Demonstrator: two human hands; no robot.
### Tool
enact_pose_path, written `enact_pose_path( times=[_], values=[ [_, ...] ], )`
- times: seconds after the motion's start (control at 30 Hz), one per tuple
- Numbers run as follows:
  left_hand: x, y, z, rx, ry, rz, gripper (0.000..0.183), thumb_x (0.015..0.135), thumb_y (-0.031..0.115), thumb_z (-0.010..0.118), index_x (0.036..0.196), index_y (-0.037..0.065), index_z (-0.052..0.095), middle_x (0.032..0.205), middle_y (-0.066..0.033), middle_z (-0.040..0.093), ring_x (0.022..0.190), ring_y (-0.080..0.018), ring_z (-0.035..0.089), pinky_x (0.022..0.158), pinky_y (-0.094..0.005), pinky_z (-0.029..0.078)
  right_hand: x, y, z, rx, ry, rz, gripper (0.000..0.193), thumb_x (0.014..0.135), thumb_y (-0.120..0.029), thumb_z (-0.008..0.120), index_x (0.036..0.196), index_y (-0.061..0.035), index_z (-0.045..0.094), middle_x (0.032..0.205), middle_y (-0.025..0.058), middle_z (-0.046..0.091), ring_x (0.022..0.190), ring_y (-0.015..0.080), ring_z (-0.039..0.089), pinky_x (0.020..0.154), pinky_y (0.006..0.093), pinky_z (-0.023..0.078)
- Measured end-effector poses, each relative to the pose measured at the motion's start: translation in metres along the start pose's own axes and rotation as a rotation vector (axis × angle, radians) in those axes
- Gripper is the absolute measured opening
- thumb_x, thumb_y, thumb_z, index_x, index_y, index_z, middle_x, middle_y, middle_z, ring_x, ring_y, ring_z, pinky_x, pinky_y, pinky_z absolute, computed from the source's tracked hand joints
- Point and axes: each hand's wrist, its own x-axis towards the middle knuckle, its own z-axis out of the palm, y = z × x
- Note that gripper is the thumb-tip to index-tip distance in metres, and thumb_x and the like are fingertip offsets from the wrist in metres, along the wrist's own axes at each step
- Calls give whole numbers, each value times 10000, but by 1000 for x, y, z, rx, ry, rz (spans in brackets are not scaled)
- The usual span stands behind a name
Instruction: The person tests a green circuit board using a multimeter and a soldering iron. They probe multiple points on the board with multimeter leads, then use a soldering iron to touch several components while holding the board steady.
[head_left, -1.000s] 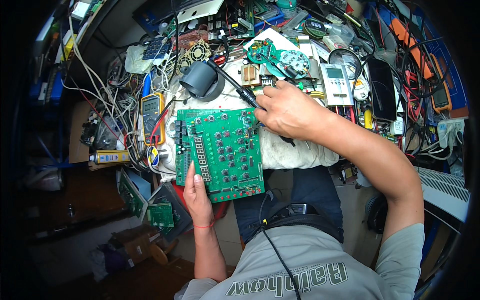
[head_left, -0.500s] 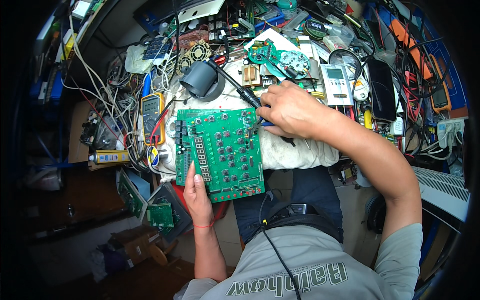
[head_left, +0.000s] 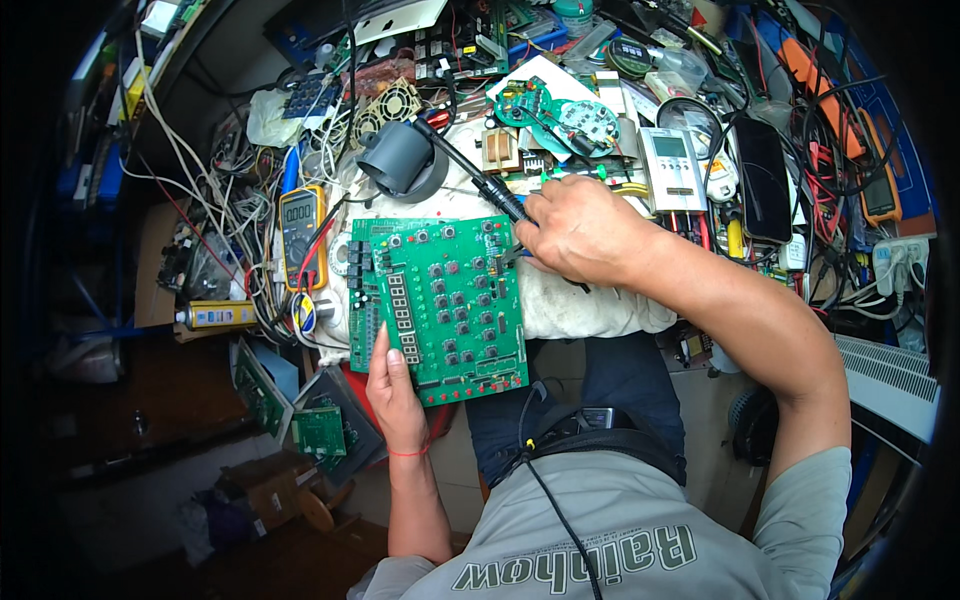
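My left hand (head_left: 398,398) grips the lower left edge of a green circuit board (head_left: 470,340), thumb on top. The board carries rows of small black push buttons, a strip of digit displays and red parts along its near edge. Under its left side lies a second green board (head_left: 362,325) with black relays. At the top right corner, my right hand (head_left: 585,232) is closed round blue-handled pliers (head_left: 540,264). Their dark jaws are at the board's edge; whether they grip a part there is too small to tell. The hand hides most of the tool.
A grey cup-shaped lamp or nozzle (head_left: 400,160) on a black arm (head_left: 490,190) stands beyond the boards. Left is a yellow multimeter (head_left: 303,235); right are a white meter (head_left: 672,170) and a black phone (head_left: 760,180). Cables and parts crowd the white cloth (head_left: 600,310).
My right hand has turned and shifted slightly, so less of the blue handles shows. The green board has moved a little to the left in my left hand.
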Motion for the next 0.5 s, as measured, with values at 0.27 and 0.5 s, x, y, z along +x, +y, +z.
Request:
enact_pose_path(
  times=[0.27,0.5],
  values=[
    [1,-2,-1,-15,1,2,504,1165,204,481,1578,-83,455,1475,-153,613,1285,-166,587,1123,-328,455,0,1,1,-12,-89,15,128,823,-170,677,781,-58,722,778,109,692,766,283,735,614,429,592],
    [1,-4,-3,5,-1,-5,497,1163,200,483,1577,-73,466,1474,-146,614,1284,-162,585,1124,-321,448,-4,-2,1,-12,-10,35,143,863,-203,675,844,-74,732,887,81,678,925,258,682,747,411,536]
  ],
)
